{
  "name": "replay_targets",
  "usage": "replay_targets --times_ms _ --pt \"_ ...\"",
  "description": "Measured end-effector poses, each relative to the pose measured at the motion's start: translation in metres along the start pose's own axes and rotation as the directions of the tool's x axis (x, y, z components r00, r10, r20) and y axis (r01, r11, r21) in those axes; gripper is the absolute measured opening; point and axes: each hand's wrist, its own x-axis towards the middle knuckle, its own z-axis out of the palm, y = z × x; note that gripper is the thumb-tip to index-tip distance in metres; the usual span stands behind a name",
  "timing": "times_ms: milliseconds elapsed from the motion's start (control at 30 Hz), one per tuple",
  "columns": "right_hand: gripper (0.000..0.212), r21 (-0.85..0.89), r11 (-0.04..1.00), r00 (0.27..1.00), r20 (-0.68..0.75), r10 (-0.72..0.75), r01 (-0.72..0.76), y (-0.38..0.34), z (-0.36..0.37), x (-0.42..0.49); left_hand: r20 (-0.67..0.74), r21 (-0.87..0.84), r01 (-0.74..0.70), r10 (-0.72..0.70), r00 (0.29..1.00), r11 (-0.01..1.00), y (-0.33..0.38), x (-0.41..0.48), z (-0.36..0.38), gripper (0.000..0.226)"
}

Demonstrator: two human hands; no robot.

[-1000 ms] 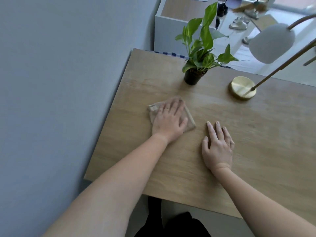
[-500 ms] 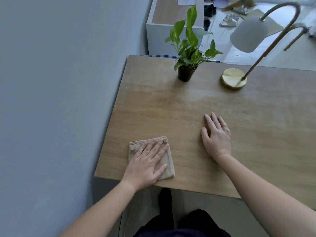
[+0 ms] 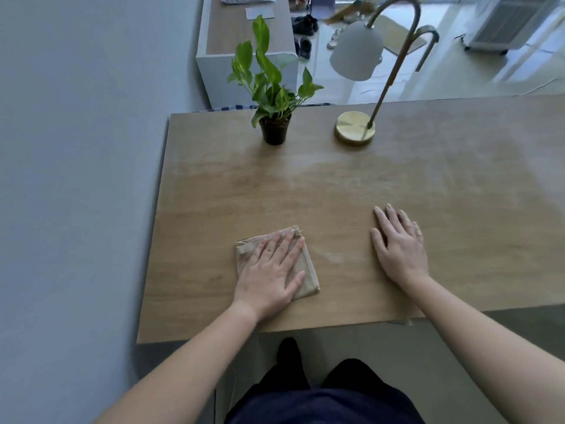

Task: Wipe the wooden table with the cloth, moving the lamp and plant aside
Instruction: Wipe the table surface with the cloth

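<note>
- Beige cloth, folded to a small square, lies under my left hand; the palm is flat and the fingers spread over it, pressing down rather than pinching, so I judge the whole pad meets the wood and does not bunch.
- Nothing is clasped here: this hand is open, lying on the fabric, with only the cloth's far corner and right edge showing past my fingers.
- My right hand is open too, empty, flat on the bare wood well to the right of the cloth; I read it as a brace that steadies me as I lean over the near edge.
- The wooden table runs wide ahead, its left edge close to the grey wall, and the cloth sits in the near left part, not far from the front edge.
- A paler, hazy band shows across the middle; whether that is damp, dust or glare I cannot tell.
- The plant in its black pot stands at the far edge, the lamp with its brass base just to its right, both well apart from my hands.
- Neither is set aside yet, so my guess is the back strip waits until I lift them out of the way.
</note>
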Motion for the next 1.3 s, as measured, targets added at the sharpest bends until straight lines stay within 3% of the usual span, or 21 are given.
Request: replay_targets --times_ms 133,300,433,533,633,800,900,1100,1300 --pt "0.056 -0.006 0.993 0.992 -0.031 0.122 -0.122 0.025 -0.005 -0.013 0.018 0.005 -0.053 0.053 0.998 0.999 0.028 0.027 0.002 0.071" --pt "0.062 0.033 0.987 0.986 -0.059 0.158 -0.157 0.028 0.002 -0.020 0.040 -0.007 -0.097 0.097 0.994 0.995 0.071 0.054 0.004 0.072" --pt "0.064 0.035 0.988 0.987 -0.056 0.149 -0.147 0.030 0.004 -0.026 0.058 -0.027 -0.250 0.251 0.966 0.968 0.095 0.014 0.023 0.072" --pt "0.065 0.021 0.990 0.989 -0.057 0.138 -0.137 0.031 0.006 -0.028 0.050 -0.025 -0.281 0.282 0.958 0.959 0.084 -0.011 0.025 0.071" --pt "0.064 0.005 0.991 0.988 -0.075 0.134 -0.134 0.030 0.007 -0.026 0.032 0.007 -0.238 0.238 0.971 0.971 0.069 0.001 0.016 0.071" --pt "0.062 -0.015 0.989 0.984 -0.105 0.145 -0.147 0.031 0.009 -0.026 0.000 -0.007 -0.005 0.005 1.000 1.000 0.058 0.080 -0.006 0.073" --pt "0.061 -0.013 0.988 0.982 -0.118 0.151 -0.153 0.032 0.010 -0.024 -0.012 -0.002 0.017 -0.017 1.000 1.000 0.074 0.105 -0.003 0.073" --pt "0.062 -0.018 0.987 0.980 -0.121 0.158 -0.161 0.032 0.010 -0.026 0.003 0.012 -0.192 0.192 0.981 0.981 0.114 0.066 0.022 0.073" --pt "0.062 -0.017 0.987 0.981 -0.117 0.154 -0.157 0.032 0.008 -0.025 -0.043 0.023 -0.276 0.277 0.960 0.961 0.128 0.032 0.039 0.073"
